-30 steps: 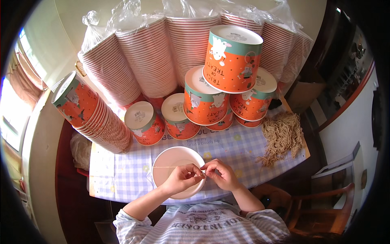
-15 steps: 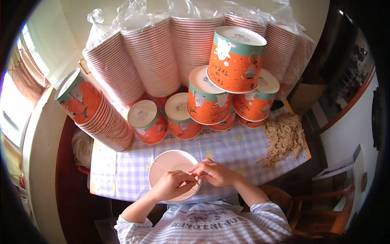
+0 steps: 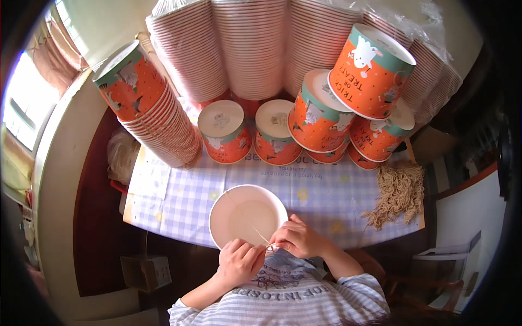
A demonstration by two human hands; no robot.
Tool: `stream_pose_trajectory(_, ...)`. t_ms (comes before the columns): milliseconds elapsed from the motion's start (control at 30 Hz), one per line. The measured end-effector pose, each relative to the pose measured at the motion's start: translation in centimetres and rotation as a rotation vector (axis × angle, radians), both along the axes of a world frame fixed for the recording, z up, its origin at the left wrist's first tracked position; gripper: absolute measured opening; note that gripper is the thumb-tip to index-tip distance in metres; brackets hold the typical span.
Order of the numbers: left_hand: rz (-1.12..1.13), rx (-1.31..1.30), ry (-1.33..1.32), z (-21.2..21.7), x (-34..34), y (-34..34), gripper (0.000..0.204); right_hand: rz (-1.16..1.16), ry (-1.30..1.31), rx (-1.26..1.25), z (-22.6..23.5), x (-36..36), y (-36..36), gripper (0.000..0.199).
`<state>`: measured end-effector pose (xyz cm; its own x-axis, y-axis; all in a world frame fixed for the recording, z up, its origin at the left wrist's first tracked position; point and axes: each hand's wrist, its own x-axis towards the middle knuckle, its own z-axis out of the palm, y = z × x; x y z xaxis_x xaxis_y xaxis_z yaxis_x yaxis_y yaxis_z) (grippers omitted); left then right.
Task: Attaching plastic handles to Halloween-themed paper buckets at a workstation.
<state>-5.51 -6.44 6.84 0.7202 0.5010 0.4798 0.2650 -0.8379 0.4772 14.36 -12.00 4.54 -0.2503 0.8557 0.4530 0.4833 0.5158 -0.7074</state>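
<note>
open paper cup [image 3: 248,216] sits upright on the checked cloth [image 3: 174,201] at the near edge of the counter [image 3: 98,217], directly in front of the person. a thin pale string [image 3: 261,236] runs across the cup's mouth, from the far-left rim down to the near-right rim, where both hands meet.

left hand [image 3: 239,262]: fingers curled shut, touching the near rim; it seems to pinch the string end, though the contact itself is hidden. right hand [image 3: 296,239]: fingers closed in a pinch on the string, just beside the left hand.

surroundings: 2 upturned orange cups [image 3: 224,132] behind the open cup, a leaning pile of orange cups [image 3: 348,103] to the right, tall nested stacks [image 3: 255,49] at the back, 1 nested stack lying tilted [image 3: 149,114] at left. bundle of cut strings [image 3: 397,193] on the cloth at right, well apart from the hands.

judgement on technique: keep the string taut across the mouth, steady the cup wall with the left hand, work close to the rim so the thin wall does not buckle.
</note>
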Motion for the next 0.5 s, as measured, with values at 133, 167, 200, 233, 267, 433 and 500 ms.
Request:
stream_pose_trajectory(133, -0.143, 0.129, -0.017, -0.2, -0.2, 1.9, 0.018, -0.074, 0.001, -0.005, 0.5, -0.8, -1.3, 0.013)
stream_pose_trajectory(167, -0.193, 0.125, -0.007, -0.1, 0.0, 2.7, 0.017, -0.160, -0.004, -0.036, 0.8, -1.1, -1.8, 0.013)
stream_pose_trajectory(200, -0.229, 0.117, -0.006, -0.2, 0.4, 3.6, 0.017, -0.247, -0.009, -0.066, 0.9, -1.4, -2.3, 0.014)
stream_pose_trajectory(233, -0.264, 0.101, -0.007, -0.1, 0.7, 4.4, 0.017, -0.256, -0.013, -0.061, 1.1, -1.8, -2.7, 0.014)
stream_pose_trajectory(267, -0.300, 0.085, -0.006, 0.0, 1.1, 5.1, 0.016, -0.311, 0.013, -0.093, 1.2, -2.2, -3.0, 0.015)
stream_pose_trajectory(433, -0.388, 0.029, 0.016, 1.5, 2.2, 6.3, 0.016, -0.421, 0.135, -0.195, 1.4, -2.6, -3.2, 0.018)
stream_pose_trajectory(500, -0.342, -0.113, 0.036, 1.6, 1.7, 5.9, 0.016, -0.435, 0.244, -0.254, 2.0, -2.3, -3.3, 0.021)
